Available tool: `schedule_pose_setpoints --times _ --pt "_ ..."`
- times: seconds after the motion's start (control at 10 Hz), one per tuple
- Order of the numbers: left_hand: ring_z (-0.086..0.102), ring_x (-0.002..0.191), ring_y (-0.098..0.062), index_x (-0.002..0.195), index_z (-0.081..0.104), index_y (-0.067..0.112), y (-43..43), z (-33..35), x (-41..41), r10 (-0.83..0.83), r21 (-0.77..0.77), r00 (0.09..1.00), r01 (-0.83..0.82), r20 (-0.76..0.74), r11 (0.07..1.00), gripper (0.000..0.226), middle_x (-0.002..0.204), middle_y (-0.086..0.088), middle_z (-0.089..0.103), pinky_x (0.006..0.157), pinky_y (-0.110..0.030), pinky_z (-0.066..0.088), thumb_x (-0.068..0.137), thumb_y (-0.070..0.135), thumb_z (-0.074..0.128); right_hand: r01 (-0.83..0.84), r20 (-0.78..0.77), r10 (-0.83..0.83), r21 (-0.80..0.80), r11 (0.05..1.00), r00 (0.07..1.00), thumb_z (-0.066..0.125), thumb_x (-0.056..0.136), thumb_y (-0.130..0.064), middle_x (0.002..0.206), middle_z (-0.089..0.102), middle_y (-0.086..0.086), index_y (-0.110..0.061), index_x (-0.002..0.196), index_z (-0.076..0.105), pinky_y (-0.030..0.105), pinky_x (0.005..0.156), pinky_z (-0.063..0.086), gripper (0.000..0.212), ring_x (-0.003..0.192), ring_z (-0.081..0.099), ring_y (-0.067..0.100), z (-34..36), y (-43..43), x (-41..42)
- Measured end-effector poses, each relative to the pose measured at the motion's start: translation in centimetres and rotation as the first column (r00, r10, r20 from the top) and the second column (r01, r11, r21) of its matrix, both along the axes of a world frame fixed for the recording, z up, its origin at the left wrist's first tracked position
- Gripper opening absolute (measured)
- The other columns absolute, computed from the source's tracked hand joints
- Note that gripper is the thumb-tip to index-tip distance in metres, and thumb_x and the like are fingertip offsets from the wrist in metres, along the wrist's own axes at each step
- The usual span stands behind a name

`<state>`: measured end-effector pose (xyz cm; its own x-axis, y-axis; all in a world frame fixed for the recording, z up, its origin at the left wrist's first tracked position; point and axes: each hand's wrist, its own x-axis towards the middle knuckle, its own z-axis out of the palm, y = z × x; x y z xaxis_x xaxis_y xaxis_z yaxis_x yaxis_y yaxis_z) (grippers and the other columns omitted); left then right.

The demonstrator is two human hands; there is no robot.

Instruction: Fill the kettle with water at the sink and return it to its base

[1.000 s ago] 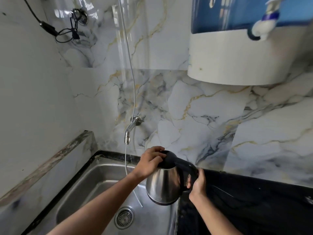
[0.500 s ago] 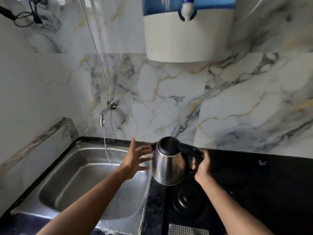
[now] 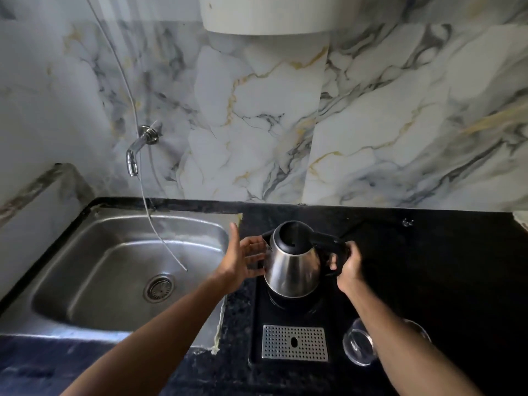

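A steel kettle (image 3: 291,270) with a black rim and handle hangs just above its round black base (image 3: 297,305) on the dark counter, right of the sink (image 3: 85,281). My right hand (image 3: 347,267) is wrapped around the kettle's handle. My left hand (image 3: 243,258) is spread with its fingers apart right beside the kettle's left side, and whether it touches I cannot tell. The kettle's lid looks closed. A wall tap (image 3: 134,155) sticks out over the sink's back, with a thin hose hanging down into the basin.
A perforated metal drip tray (image 3: 294,342) lies in front of the base. A clear glass bowl (image 3: 360,345) sits on the counter under my right forearm. A white water dispenser (image 3: 265,15) hangs on the marble wall above. The sink drain (image 3: 158,287) is uncovered.
The kettle has moved right from over the sink to above its base. My left hand has let go of the kettle's rim and opened beside it. The view has tilted downward.
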<state>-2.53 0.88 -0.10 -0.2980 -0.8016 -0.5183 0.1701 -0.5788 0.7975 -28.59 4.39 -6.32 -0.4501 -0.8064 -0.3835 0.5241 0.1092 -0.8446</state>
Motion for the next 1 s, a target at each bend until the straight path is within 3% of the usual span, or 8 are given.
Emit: schedule_pose_setpoints --times 0.2,0.4,0.6,0.8,0.9,1.0 --pt "0.055 0.123 -0.040 0.108 0.066 0.010 0.3 -1.9 -0.1 0.034 0.037 0.999 -0.033 -0.014 0.999 0.096 0.125 -0.018 0.063 0.104 -0.066 0.041 0.080 0.088 0.017 -0.008 0.042 0.006 0.048 0.999 0.999 0.039 0.091 -0.034 0.039 0.043 0.000 -0.014 0.056 0.047 0.023 0.034 0.027 0.041 0.033 0.035 0.012 -1.9 0.7 -0.1" --pt "0.059 0.120 -0.034 0.121 0.066 0.010 0.2 -2.1 0.0 -0.019 0.011 1.000 0.019 -0.021 1.000 0.108 0.127 -0.016 0.065 0.104 -0.066 0.042 0.066 0.093 0.026 0.009 0.054 -0.010 0.013 1.000 0.998 0.035 0.093 -0.033 0.038 0.044 0.001 -0.012 0.056 0.046 0.024 0.036 0.029 0.044 0.034 0.036 0.012 -2.0 1.2 -0.1" --pt "0.062 0.116 -0.033 0.102 0.077 0.019 0.4 -2.5 0.4 -0.066 -0.005 0.998 0.066 0.004 0.998 0.095 0.105 -0.007 0.077 0.097 -0.062 0.050 0.073 0.093 0.026 0.024 0.047 -0.024 0.011 1.000 0.999 0.034 0.095 -0.034 0.038 0.044 0.002 -0.010 0.056 0.047 0.023 0.037 0.031 0.047 0.034 0.037 0.013 -2.2 2.0 -0.1" --pt "0.061 0.119 -0.031 0.120 0.067 0.020 1.2 -2.9 0.4 -0.107 -0.015 0.994 0.107 0.028 0.994 0.105 0.129 -0.011 0.065 0.099 -0.062 0.049 0.059 0.100 0.035 0.022 -0.020 -0.021 0.034 0.999 1.000 0.034 0.091 -0.031 0.040 0.044 0.001 -0.011 0.057 0.046 0.024 0.040 0.032 0.041 0.038 0.036 0.013 -2.8 2.9 0.4" --pt "0.060 0.120 -0.030 0.122 0.065 0.020 1.0 -2.9 0.2 -0.121 -0.016 0.991 0.122 0.048 0.992 0.111 0.131 -0.010 0.064 0.099 -0.063 0.048 0.053 0.102 0.037 0.003 -0.007 -0.002 0.038 0.999 1.000 0.035 0.092 -0.032 0.046 0.053 0.000 -0.013 0.056 0.055 0.028 0.051 0.038 0.046 0.044 0.046 0.013 -2.6 3.0 0.3" --pt "0.056 0.123 -0.027 0.119 0.066 0.024 0.8 -2.3 0.7 -0.205 -0.015 0.975 0.207 0.087 0.978 0.111 0.130 -0.005 0.063 0.099 -0.059 0.047 0.048 0.103 0.036 -0.091 -0.008 0.093 0.122 0.988 0.996 0.041 0.093 -0.034 0.068 0.067 0.003 -0.014 0.077 0.066 0.033 0.068 0.044 0.036 0.069 0.061 0.018 -1.8 3.1 -1.1"
